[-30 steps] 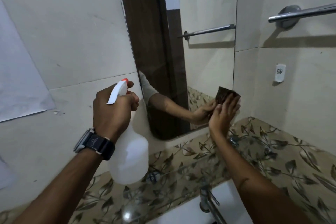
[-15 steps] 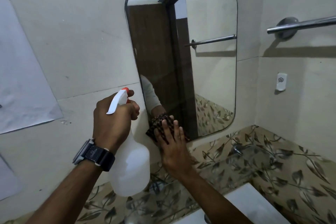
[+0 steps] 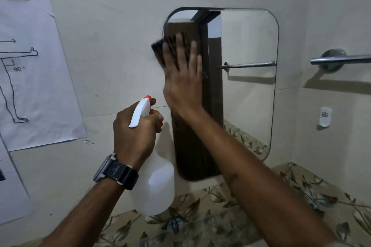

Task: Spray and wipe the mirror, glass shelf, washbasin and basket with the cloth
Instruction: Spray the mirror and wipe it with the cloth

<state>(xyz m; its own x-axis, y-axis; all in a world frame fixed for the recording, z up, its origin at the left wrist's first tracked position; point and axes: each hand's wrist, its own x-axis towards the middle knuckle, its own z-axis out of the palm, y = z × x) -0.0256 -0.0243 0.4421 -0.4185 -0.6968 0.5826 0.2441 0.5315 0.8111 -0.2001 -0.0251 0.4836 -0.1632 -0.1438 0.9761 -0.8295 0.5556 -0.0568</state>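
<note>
1. The right hand [image 3: 183,78] lies flat with the fingers spread, palm pressed against a dark ribbed cloth [image 3: 160,50], which it holds against the glass.
2. The cloth sits at the upper left edge of the rectangular wall mirror with rounded corners [image 3: 249,94]; its left part overlaps the mirror's rim onto the beige tiled wall [image 3: 112,26]. The cloth is blurred, so its pattern cannot be read.
3. The left hand [image 3: 134,132] is closed around the neck of a translucent white plastic spray bottle [image 3: 156,184]. One finger rests at the white trigger head with an orange nozzle tip [image 3: 141,110].
4. The bottle hangs upright below the left hand, just left of the mirror's lower left corner, with the nozzle toward the wall.
5. A black-strapped wristwatch [image 3: 116,172] is on the left wrist.
6. A chrome towel rail [image 3: 339,60] is fixed to the wall right of the mirror. A small white wall hook [image 3: 324,116] sits below it.
7. A white paper sheet with a line drawing of a figure [image 3: 36,74] is stuck to the wall at the left.
8. A band of leaf-patterned tiles [image 3: 301,190] runs beneath the mirror.
</note>
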